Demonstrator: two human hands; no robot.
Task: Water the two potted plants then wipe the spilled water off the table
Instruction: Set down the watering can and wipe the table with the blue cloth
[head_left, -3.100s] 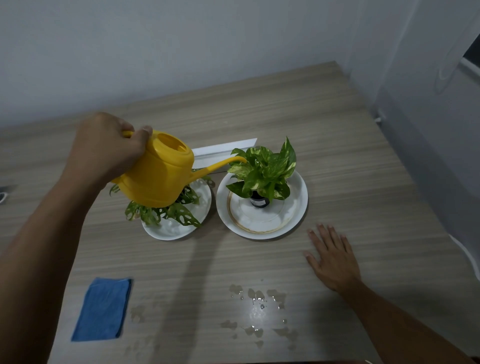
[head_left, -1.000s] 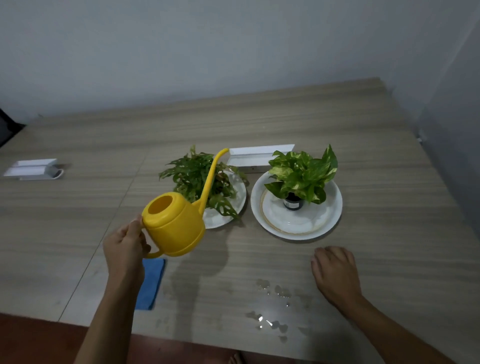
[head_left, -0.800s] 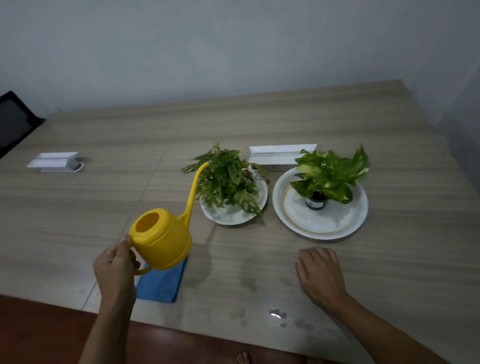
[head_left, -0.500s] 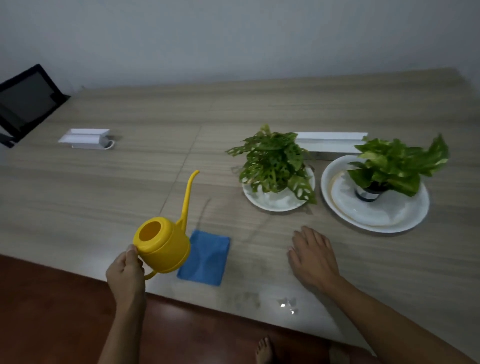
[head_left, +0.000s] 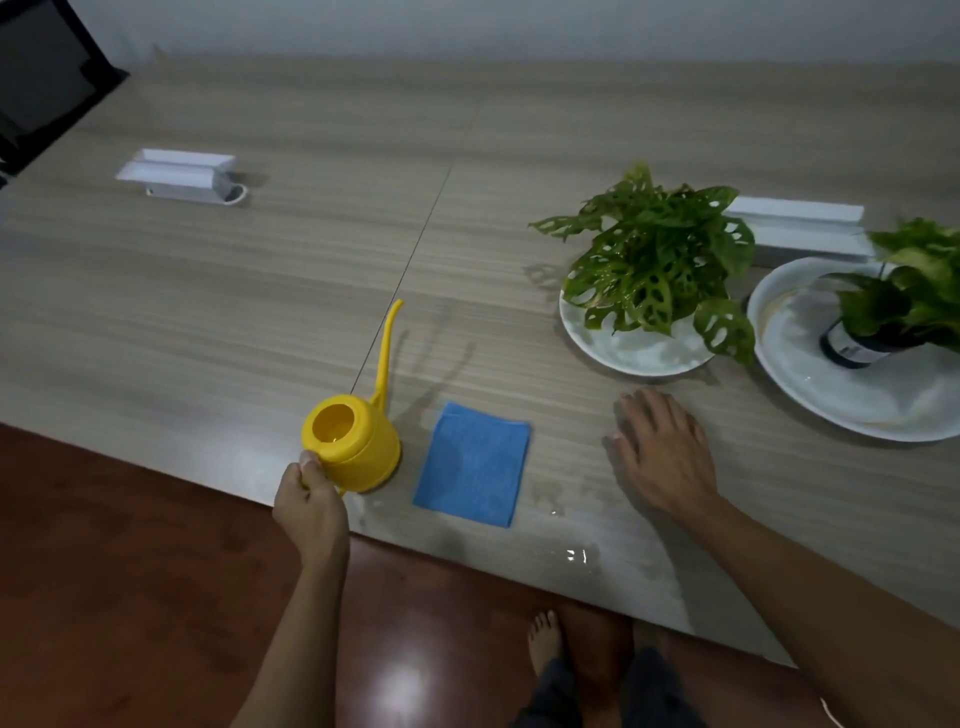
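Observation:
My left hand (head_left: 310, 506) grips the handle of the yellow watering can (head_left: 356, 444), which stands upright at the table's front edge. Just right of it lies a folded blue cloth (head_left: 471, 462). My right hand (head_left: 660, 449) rests flat on the table, fingers apart, right of the cloth. A holey-leaved plant (head_left: 654, 265) sits on a white plate (head_left: 631, 353). The second plant (head_left: 914, 291), in a dark pot, stands on a larger white plate (head_left: 831, 395) at the right. Spilled water (head_left: 574, 553) glistens near the front edge.
The wooden table (head_left: 260, 291) ends close in front of me, with red-brown floor and my bare foot (head_left: 545, 636) below. A white socket box (head_left: 179, 176) sits far left, another white box (head_left: 800, 228) behind the plants. A dark chair (head_left: 41, 78) stands at top left.
My left hand carried the watering can away from the plants, leftward and down, until it stands on the table beside the cloth. The view swung left. My right hand stayed flat.

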